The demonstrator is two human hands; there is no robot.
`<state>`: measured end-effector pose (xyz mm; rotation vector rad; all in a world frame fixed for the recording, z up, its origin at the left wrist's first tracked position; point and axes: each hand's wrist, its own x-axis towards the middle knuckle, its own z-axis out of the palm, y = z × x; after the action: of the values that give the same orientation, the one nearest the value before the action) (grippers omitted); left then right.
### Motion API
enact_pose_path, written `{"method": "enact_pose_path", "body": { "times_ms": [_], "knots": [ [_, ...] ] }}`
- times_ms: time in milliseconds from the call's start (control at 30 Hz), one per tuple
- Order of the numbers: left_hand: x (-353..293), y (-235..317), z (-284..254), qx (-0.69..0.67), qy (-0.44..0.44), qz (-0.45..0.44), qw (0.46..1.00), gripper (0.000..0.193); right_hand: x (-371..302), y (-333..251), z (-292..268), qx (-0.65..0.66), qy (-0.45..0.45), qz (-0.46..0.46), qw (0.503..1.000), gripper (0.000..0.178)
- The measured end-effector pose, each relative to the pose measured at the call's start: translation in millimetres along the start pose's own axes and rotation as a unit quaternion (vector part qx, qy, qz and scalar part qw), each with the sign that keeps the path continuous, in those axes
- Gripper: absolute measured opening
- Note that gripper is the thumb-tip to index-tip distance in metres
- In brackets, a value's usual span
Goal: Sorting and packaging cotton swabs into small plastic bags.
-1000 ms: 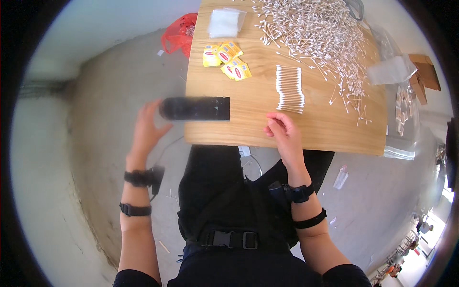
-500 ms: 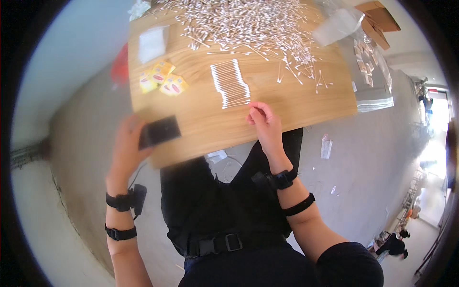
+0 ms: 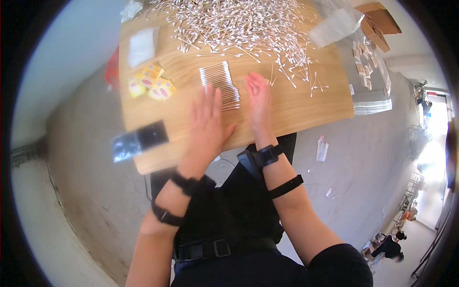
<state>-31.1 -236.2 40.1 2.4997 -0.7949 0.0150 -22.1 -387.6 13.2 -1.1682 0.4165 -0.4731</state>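
A neat row of cotton swabs (image 3: 227, 79) lies side by side on the wooden table (image 3: 296, 107). My left hand (image 3: 205, 122), slightly blurred, is open with fingers stretched over the row's near left end. My right hand (image 3: 259, 98) stands edge-on just right of the row, fingers extended and slightly bent, with nothing visible in it. Whether either hand touches the swabs I cannot tell. Left of my left hand, a flat, shiny black plastic pouch (image 3: 152, 135) rests across the table's left edge, partly overhanging.
A large loose heap of cotton swabs (image 3: 239, 28) covers the far side. Yellow packets (image 3: 160, 88) and a white translucent bag (image 3: 142, 48) lie at the left. Transparent plastic bags (image 3: 334, 28) and an open cardboard box (image 3: 377, 21) are at the far right.
My left hand has let go of the black pouch and moved right to the swab row. My right hand has opened from a pinch and shifted slightly farther away.
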Motion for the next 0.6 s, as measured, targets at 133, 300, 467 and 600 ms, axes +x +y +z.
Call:
{"method": "enact_pose_path", "body": {
  "times_ms": [133, 300, 467, 600],
  "knots": [
    [12, 7, 26, 0.078, -0.03, -0.014, 0.996, 0.09, 4, 5, 2, 0.007, -0.001, 0.015, 1.0, 0.047],
    [1, 9, 27, 0.087, -0.028, 0.006, 0.996, 0.086, 1, 11, 4, 0.002, -0.045, 0.003, 0.999, 0.051],
    [-4, 8, 22, 0.09, -0.01, 0.017, 0.996, 0.085, 0, 13, 10, 0.009, -0.06, 0.012, 0.998, 0.049],
    [-5, 9, 15, 0.085, -0.038, 0.013, 0.996, 0.084, -10, 11, 14, -0.018, -0.087, 0.012, 0.996, 0.055]
  ]
}}
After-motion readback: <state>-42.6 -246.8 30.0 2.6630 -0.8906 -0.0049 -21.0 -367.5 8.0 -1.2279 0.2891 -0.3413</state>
